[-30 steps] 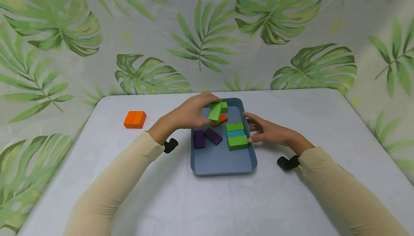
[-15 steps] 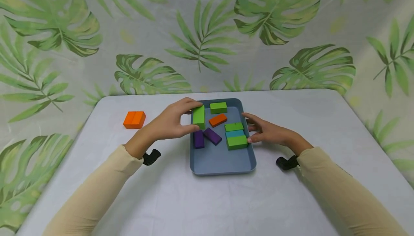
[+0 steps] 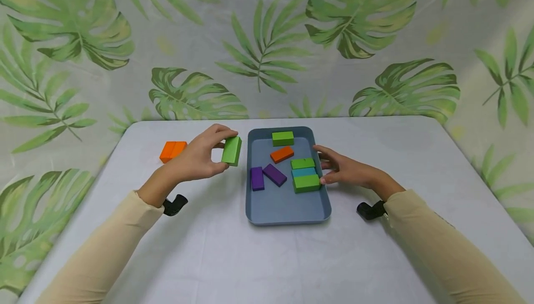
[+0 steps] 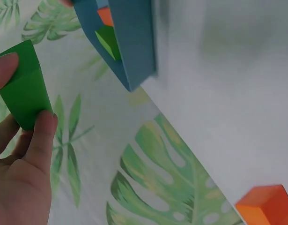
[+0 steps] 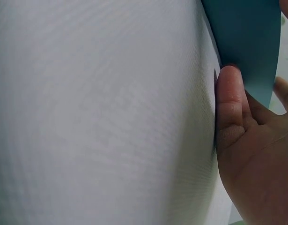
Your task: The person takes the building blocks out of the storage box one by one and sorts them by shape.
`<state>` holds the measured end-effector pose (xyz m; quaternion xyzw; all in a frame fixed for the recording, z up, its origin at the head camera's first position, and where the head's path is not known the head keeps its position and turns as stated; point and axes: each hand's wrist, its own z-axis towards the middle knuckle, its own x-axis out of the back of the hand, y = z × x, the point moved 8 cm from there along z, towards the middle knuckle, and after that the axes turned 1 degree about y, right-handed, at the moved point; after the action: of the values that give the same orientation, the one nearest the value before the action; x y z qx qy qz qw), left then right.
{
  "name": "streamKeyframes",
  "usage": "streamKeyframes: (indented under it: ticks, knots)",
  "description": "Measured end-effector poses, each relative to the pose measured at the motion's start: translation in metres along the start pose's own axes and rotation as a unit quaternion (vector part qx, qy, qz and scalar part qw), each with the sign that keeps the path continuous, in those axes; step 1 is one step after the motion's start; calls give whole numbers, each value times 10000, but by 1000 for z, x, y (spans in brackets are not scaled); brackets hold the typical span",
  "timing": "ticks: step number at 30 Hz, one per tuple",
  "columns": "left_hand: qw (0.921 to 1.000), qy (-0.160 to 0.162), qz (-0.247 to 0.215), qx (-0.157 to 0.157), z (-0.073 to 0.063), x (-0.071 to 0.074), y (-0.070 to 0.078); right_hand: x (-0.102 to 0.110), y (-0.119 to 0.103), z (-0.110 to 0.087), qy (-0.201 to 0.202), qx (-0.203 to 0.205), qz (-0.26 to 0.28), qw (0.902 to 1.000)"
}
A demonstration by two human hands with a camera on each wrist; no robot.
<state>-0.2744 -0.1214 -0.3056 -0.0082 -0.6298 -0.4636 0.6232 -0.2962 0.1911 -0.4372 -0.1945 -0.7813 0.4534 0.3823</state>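
A light green block point(image 3: 231, 151) is pinched between the thumb and fingers of my left hand point(image 3: 200, 153). It hangs over the table, just left of the blue-grey tray point(image 3: 288, 209). In the left wrist view the same green block point(image 4: 26, 86) sits between thumb and fingertips. My right hand point(image 3: 348, 167) holds the tray's right side, its thumb and forefinger at the rim. Other fingers lie against the outer wall of the tray point(image 5: 249, 42) in the right wrist view. Inside the tray are several blocks, among them an orange block point(image 3: 282, 154) and a green block point(image 3: 282, 138).
Two orange blocks point(image 3: 170, 150) stand side by side on the table point(image 3: 267, 262), partly behind my left hand. Two purple blocks point(image 3: 257, 179) lie at the tray's left. A blue block point(image 3: 303, 172) sits between two green ones at its right. A leaf-patterned cloth point(image 3: 183, 40) hangs behind.
My left hand has carried the green block leftward, from above the tray's far part to beyond its left rim. My right hand has stayed at the tray's right side.
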Motion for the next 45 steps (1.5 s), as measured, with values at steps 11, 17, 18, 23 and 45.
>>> streamKeyframes:
  ticks: [11, 17, 18, 23, 45]
  knots:
    - [9985, 543, 63, 67, -19, 32, -16, 1, 1, 1, 1, -17, -46, 10000]
    - [9961, 753, 379, 245, -23, 50, -25, 1, 1, 1, -3, -25, -44, 10000]
    - [9958, 758, 409, 312, -23, 53, -27, 1, 1, 1, -4, -18, -36, 10000]
    - [9937, 638, 281, 882, -26, 62, -51, 2, 1, 1, 28, 6, -51, 10000]
    - [9804, -54, 610, 1872, -10, 44, -130, 2, 3, 1, -13, 66, 6, 10000]
